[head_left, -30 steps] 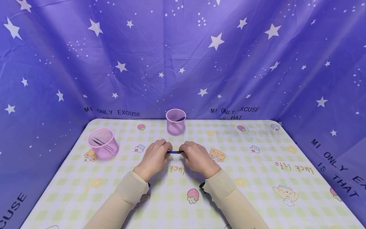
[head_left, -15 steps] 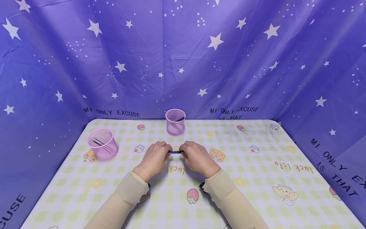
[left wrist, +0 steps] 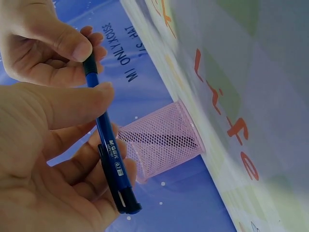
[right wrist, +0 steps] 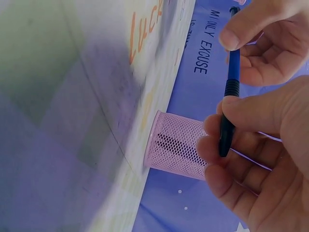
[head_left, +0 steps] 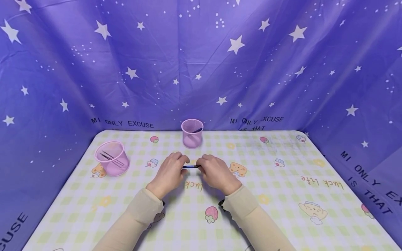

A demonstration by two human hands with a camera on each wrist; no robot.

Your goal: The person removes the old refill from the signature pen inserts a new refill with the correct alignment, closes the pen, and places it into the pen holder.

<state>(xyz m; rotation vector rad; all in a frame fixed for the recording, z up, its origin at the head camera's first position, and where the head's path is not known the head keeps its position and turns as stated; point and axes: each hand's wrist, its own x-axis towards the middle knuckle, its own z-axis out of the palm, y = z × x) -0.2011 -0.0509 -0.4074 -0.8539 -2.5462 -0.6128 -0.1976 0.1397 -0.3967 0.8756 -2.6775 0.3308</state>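
Note:
Both hands hold a blue pen level between them, over the middle of the table. Its clip and push-button end show in the left wrist view, where white print and "0.7" mark the blue barrel. My left hand pinches the barrel between thumb and fingers, with the clip end lying along its fingers. At the other end, my right hand pinches the black grip, and the tapered tip rests against its fingers in the right wrist view.
A pink mesh cup with a dark blue pen inside stands beyond the hands, near the back edge. Another pink mesh cup at the left holds several thin dark sticks. A checked tablecloth covers the table; a starry purple curtain surrounds it.
The left hand's index finger has lifted slightly off the pen, and a little more of the barrel shows on that side. The right hand stays in place.

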